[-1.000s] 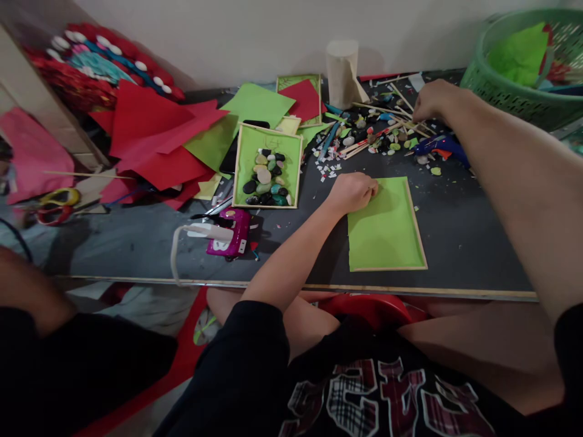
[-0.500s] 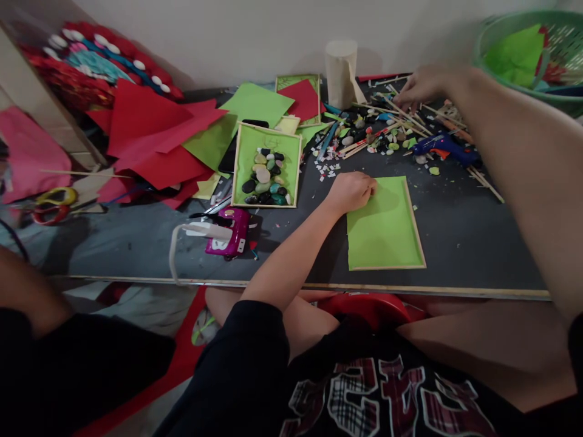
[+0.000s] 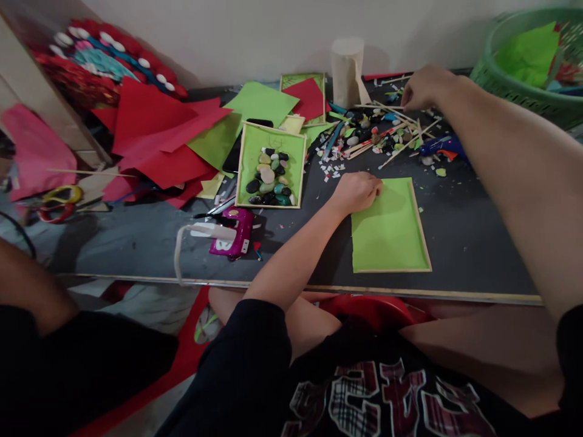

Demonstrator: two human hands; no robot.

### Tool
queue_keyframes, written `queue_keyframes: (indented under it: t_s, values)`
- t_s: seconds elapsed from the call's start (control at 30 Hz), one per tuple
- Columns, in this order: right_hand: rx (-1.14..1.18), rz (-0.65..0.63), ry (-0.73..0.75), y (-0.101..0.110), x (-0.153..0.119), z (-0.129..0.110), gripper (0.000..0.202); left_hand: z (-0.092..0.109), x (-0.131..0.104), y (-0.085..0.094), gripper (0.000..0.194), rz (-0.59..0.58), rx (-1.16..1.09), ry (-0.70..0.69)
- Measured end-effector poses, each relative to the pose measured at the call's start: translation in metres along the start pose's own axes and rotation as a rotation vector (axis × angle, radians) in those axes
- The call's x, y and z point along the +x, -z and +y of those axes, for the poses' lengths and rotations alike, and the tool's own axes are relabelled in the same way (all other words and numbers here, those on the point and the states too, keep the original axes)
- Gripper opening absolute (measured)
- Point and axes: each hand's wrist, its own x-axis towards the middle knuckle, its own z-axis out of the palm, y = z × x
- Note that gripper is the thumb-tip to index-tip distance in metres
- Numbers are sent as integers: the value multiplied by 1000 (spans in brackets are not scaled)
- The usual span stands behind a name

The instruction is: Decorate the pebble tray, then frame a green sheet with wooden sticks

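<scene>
My left hand (image 3: 359, 192) is closed at the upper left corner of a green sheet (image 3: 392, 227), which has thin wooden strips along its right and bottom edges. What its fingers hold, if anything, is hidden. At the back right, my right hand (image 3: 426, 89) reaches over a pile of thin wooden sticks (image 3: 403, 130), fingers pointing down and pressed together; what is between them is too small to make out. Pebbles and paper scraps lie among the sticks. A blue glue gun (image 3: 441, 145) is partly covered by my right forearm.
Left of my left hand are a framed green panel with pebbles (image 3: 271, 167) and a purple power strip (image 3: 233, 233). Red paper (image 3: 150, 133), scissors (image 3: 61, 203), a paper roll (image 3: 347, 73) and a green basket (image 3: 514, 91) surround the work area. Another person's arm (image 3: 31, 285) shows at left.
My right hand has lifted slightly off the stick pile, and some sticks there have shifted. My left hand stays at the sheet's corner. The whole view has moved slightly.
</scene>
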Motion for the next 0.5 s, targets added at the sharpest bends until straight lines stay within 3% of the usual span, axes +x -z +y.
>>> queue_keyframes:
  t_s: [0.07,0.17,0.3,0.37,0.5]
  values:
    - [-148,-19,-100,17,-9,-11,22,-2,-1,-3,35,46,-27,-24]
    - [-241,-25,-121,45,-26,-27,29,-6,-3,-8,34,159,-92,-9]
    - [-262,-24,-110,71,-63,-43,32,-10,-5,-3,36,365,-207,191]
    - [-228,-44,-59,74,-87,-50,30,-13,-6,2,36,487,-242,360]
    - [107,-78,-21,60,-129,-62,31,-19,-5,11,35,624,-284,607]
